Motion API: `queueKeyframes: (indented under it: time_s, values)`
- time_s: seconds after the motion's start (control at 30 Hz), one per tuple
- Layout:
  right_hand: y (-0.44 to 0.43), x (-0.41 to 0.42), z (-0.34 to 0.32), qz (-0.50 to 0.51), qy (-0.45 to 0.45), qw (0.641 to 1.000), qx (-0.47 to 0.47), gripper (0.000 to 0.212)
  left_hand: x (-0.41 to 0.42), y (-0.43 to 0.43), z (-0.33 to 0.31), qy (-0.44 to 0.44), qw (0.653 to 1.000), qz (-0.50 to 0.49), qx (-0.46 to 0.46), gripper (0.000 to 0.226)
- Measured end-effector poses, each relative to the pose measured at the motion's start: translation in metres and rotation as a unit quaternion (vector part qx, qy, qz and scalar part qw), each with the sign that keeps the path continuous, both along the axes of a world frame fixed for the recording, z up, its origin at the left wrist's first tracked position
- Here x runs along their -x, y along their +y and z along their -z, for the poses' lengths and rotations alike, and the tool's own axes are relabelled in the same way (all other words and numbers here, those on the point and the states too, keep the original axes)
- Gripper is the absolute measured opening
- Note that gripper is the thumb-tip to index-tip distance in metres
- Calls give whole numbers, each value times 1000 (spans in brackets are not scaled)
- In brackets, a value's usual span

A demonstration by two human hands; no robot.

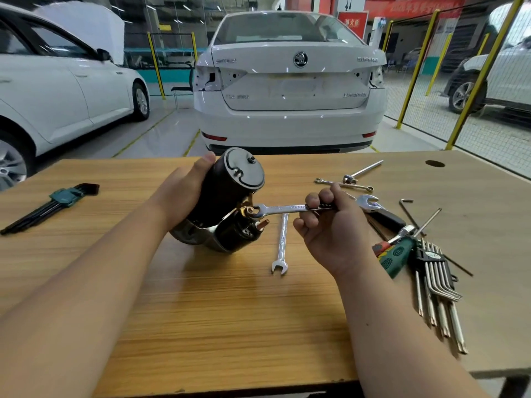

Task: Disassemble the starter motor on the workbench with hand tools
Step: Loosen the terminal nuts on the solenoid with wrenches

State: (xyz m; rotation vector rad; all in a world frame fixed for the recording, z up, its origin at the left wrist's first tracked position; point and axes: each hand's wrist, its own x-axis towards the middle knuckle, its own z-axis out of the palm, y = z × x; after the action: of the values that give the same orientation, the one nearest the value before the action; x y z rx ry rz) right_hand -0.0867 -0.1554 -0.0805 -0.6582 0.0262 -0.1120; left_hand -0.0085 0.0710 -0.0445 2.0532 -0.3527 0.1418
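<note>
The black starter motor stands tilted on the wooden workbench, its silver end cap facing up and away. My left hand grips its body from the left side. My right hand holds a combination wrench by its shaft; the wrench's ring end sits on a brass-coloured terminal nut between the motor body and the solenoid below. The open end of the wrench points right, past my fingers.
A second wrench lies just right of the motor. A green hex key set is at far left. On the right lie small spanners, a green-handled screwdriver and a Torx key set. A white car stands behind the bench.
</note>
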Motion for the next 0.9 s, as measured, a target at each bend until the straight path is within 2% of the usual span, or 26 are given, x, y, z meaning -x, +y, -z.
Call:
queueKeyframes:
  time_s: [0.17, 0.27, 0.37, 0.47, 0.6, 0.73, 0.9]
  values:
    - [-2, -6, 4, 20, 4, 1000, 22, 45, -4, -12, 0, -22, 999, -43, -1, 63]
    - [-5, -17, 7, 34, 18, 997, 60, 41, -7, -13, 1, -37, 998, -53, -2, 67]
    - [-5, -33, 7, 65, 22, 986, 155, 41, -9, -11, 4, -50, 998, -44, -3, 74]
    - [-3, -50, 3, 80, 13, 962, 261, 57, -10, -11, 5, -54, 998, -43, 1, 79]
    - [2, -76, -6, 90, 8, 932, 351, 46, -10, -11, 7, -60, 998, -34, 0, 82]
    - [10, -99, -6, 49, 47, 928, 368, 38, -12, -10, 7, -64, 997, -29, -3, 83]
    - [25, -116, -13, -5, 69, 944, 322, 39, -10, -9, 8, -80, 996, -26, 2, 81]
